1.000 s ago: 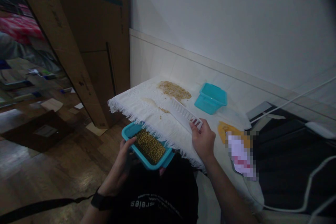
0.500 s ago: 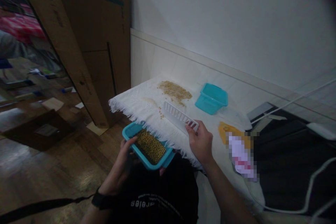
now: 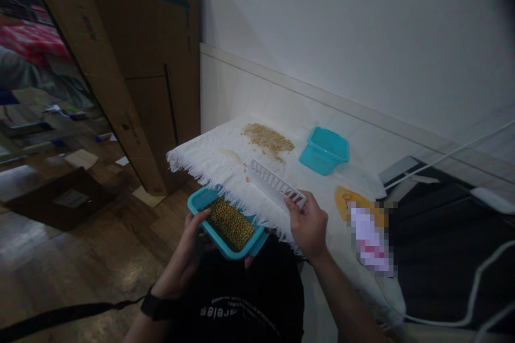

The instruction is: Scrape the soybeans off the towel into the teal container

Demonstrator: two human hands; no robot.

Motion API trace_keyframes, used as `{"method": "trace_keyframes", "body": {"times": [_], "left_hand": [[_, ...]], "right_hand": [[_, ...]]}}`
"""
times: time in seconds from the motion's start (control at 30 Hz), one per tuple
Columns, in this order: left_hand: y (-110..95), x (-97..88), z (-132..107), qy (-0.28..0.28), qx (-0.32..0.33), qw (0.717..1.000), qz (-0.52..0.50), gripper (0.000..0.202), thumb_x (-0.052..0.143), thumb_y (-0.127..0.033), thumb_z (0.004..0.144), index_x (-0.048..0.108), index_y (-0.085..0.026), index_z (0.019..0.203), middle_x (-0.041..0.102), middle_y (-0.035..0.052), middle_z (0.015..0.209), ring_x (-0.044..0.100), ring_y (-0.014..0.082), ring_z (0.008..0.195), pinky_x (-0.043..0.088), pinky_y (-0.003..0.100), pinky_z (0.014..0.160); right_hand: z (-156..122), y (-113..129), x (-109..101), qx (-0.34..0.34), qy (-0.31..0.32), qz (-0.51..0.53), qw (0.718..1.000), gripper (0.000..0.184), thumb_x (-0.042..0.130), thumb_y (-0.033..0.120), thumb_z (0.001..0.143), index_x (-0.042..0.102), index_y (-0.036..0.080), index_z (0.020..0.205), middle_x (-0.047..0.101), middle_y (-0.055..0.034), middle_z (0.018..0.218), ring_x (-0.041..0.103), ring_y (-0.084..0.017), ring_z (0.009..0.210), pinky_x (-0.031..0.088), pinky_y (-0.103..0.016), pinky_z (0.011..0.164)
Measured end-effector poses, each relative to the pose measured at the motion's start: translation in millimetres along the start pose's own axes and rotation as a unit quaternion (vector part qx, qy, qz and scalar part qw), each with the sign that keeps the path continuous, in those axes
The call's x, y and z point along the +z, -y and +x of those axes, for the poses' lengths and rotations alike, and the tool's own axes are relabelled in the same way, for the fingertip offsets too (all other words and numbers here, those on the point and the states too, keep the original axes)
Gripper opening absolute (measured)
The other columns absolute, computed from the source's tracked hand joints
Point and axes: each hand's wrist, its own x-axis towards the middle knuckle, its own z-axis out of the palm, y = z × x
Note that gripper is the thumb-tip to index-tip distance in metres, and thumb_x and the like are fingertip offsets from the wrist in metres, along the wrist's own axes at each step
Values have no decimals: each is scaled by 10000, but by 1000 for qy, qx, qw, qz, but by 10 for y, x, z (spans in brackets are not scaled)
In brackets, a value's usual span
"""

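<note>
My left hand (image 3: 195,236) grips the left side of a teal plastic container (image 3: 233,253), its thumb over the rim. Soybeans (image 3: 233,225) cover the container's bottom, and it sits just below the fringed edge of a white cloth (image 3: 209,153). In my right hand (image 3: 309,222) is one end of a long white slotted plastic strip (image 3: 273,185), held slanting over the cloth. A few loose beans lie beside the strip's far end. Beyond it a larger pile of soybeans (image 3: 267,138) is spread on the cloth.
A second teal container (image 3: 325,150) stands at the back right by the wall. To the right are a yellow packet (image 3: 348,203), a blurred-out item (image 3: 370,241) and white cables (image 3: 475,284). A tall cardboard box (image 3: 161,64) rises at the left.
My right hand and the slotted strip have shifted slightly toward me and to the right. My left hand and the container of soybeans have stayed in place.
</note>
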Motion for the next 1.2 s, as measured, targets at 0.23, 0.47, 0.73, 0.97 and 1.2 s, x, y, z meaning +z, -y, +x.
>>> {"method": "trace_keyframes", "body": {"times": [0.23,0.47,0.73,0.97,1.2], "left_hand": [[8,-28,-6,22,2,1000,-2,791,930,-596,687,642,-338,1377,767,103,1290,767,379,1091,613,425,734],[8,-32,5,22,-2,1000,8,800,924,-633,669,616,-327,1340,731,96,1280,725,334,1055,608,398,728],[0,-13,-8,17,-1,1000,3,808,932,-605,660,592,-336,1341,731,105,1321,735,374,1130,614,414,723],[-5,-38,2,8,-1,1000,0,763,942,-603,669,637,-336,1316,770,92,1280,767,370,1101,622,429,734],[-22,-55,-8,6,-3,1000,1,637,895,-558,780,639,-323,1313,801,82,1125,775,298,933,633,428,779]], "right_hand": [[43,27,38,9,-7,-17,1000,313,649,535,1034,741,236,1023,829,-57,769,791,-257,637,595,-306,595],[-8,37,24,1,-3,4,1000,281,664,513,1038,735,241,1028,838,-50,788,800,-248,639,605,-296,592],[-88,24,-39,-4,4,11,1000,269,681,504,1048,729,239,1033,845,-41,794,815,-241,646,608,-286,583],[-76,92,-1,-4,17,27,999,253,679,488,1039,736,242,1011,843,-35,778,814,-235,641,612,-281,588],[-80,144,17,16,35,21,999,284,662,516,1024,753,251,989,857,-53,791,827,-251,670,620,-294,592]]}}
